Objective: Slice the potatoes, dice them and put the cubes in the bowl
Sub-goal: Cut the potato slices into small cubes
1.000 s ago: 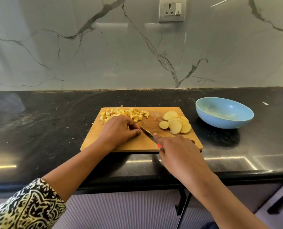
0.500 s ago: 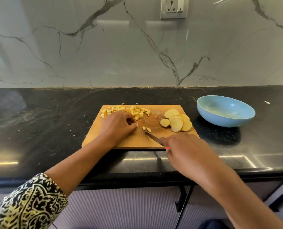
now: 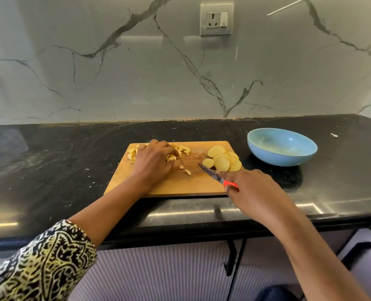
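The left hand (image 3: pixel 152 164) lies over the diced cubes (image 3: pixel 183 149) at the far left of the cutting board (image 3: pixel 180 185); whether its bent fingers grasp any cannot be told. The right hand (image 3: pixel 251 192) grips the knife (image 3: pixel 210 173), whose tip is beside the potato slices (image 3: pixel 222 162). The bowl (image 3: pixel 282 159) stands right of the board.

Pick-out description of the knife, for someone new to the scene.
A wooden cutting board lies on the black countertop. At its near right corner the right hand grips the knife. Only tool there: dark blade, red handle, tip toward the round potato slices.
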`<act>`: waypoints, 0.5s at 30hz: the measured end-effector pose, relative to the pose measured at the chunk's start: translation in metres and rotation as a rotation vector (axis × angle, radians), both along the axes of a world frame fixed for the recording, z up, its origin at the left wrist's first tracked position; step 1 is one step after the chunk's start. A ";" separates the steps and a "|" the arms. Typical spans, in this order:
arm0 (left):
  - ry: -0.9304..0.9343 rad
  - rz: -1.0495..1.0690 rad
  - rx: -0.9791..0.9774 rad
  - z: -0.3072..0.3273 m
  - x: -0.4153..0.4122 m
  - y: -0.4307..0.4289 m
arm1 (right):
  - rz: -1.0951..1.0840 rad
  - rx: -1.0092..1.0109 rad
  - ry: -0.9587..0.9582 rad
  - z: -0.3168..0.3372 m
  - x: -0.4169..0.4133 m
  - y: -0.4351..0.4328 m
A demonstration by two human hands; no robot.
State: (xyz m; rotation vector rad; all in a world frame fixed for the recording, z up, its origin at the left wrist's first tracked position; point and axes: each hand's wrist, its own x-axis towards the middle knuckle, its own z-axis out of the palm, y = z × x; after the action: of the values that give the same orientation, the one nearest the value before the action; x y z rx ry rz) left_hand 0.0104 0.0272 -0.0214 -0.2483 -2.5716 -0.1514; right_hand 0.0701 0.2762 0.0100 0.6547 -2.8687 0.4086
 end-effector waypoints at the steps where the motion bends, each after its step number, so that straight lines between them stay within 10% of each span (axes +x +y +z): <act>1: 0.050 0.012 -0.004 0.001 0.000 -0.001 | -0.001 -0.007 0.002 0.000 0.000 0.000; 7: -0.266 -0.246 -0.105 0.008 -0.001 0.006 | 0.013 -0.019 0.017 -0.003 0.005 0.001; 15: -0.135 -0.078 -0.028 0.001 -0.001 0.017 | 0.007 -0.097 0.050 -0.011 0.004 -0.015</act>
State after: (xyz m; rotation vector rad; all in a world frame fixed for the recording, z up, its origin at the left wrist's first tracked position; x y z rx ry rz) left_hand 0.0095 0.0441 -0.0206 -0.3605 -2.7009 -0.1669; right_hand 0.0742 0.2611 -0.0007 0.6493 -2.7802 0.5204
